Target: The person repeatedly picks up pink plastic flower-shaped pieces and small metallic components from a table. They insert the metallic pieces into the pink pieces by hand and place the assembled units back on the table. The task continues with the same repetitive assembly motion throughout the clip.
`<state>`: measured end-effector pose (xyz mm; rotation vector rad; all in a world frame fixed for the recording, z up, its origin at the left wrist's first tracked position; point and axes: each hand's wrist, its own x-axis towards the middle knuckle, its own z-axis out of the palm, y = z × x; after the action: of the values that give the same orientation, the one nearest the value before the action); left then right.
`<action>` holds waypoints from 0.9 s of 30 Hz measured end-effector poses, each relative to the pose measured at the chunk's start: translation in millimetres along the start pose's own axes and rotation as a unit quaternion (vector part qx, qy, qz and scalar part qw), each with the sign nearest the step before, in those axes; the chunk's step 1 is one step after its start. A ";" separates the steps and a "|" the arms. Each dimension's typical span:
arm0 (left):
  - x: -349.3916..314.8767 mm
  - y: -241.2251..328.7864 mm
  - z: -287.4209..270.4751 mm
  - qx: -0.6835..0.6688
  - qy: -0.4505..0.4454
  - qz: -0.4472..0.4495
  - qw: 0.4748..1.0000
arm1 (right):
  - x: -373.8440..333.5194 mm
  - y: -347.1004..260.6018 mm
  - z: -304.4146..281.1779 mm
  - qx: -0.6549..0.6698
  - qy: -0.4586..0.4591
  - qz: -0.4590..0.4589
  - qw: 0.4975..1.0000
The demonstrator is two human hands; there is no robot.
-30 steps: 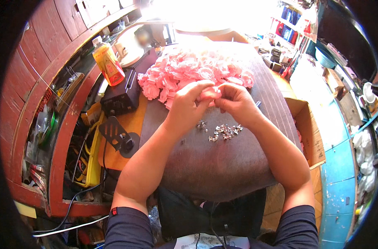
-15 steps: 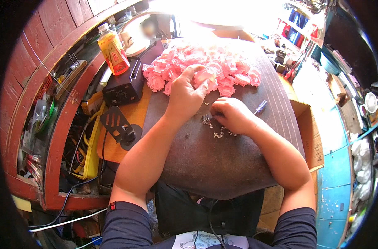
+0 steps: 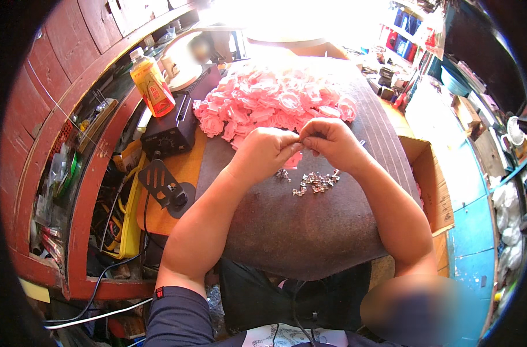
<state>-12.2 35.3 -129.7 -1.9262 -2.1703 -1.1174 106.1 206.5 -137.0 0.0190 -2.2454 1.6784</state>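
Note:
My left hand point(image 3: 269, 151) and my right hand point(image 3: 331, 143) meet over the middle of the dark board point(image 3: 275, 231), fingertips almost touching. The left is closed on a pink flower-shaped plastic piece point(image 3: 294, 161), whose lower part shows beneath the fingers. Thumb and finger of the right are pinched against it; whatever small thing lies between them is too hidden to name. Just below the hands lie a loose cluster of small shiny metal parts point(image 3: 316, 183) and a smaller bunch point(image 3: 283, 174). Behind them spreads a big heap of pink plastic pieces point(image 3: 269, 95).
Left of the board stand a black box with a dial point(image 3: 169, 132), a bottle of orange drink point(image 3: 153, 84) on top of it, and a black phone stand point(image 3: 169, 188). A cardboard box point(image 3: 440, 188) sits at the right edge. Red wooden shelving point(image 3: 81, 231) runs along the left.
My right hand has risen from the metal parts to meet my left hand. The left has drawn back from the heap toward me with a pink piece. The metal cluster now shows uncovered.

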 end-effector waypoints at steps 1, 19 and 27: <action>-0.2 -0.7 0.1 0.014 -0.003 0.003 1.000 | 0.1 -0.1 -0.9 0.002 0.001 0.008 1.000; 0.3 11.3 2.7 -0.076 0.017 -0.089 0.993 | -0.8 0.3 -5.0 -0.009 0.021 0.011 1.000; 2.3 2.3 3.8 -0.137 0.086 -0.120 0.979 | -6.2 -11.8 7.0 -0.179 0.060 -0.100 0.977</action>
<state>-9.1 39.2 -130.3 -1.6067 -2.2979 -1.6357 112.7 195.2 -129.4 0.0539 -2.3318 1.1289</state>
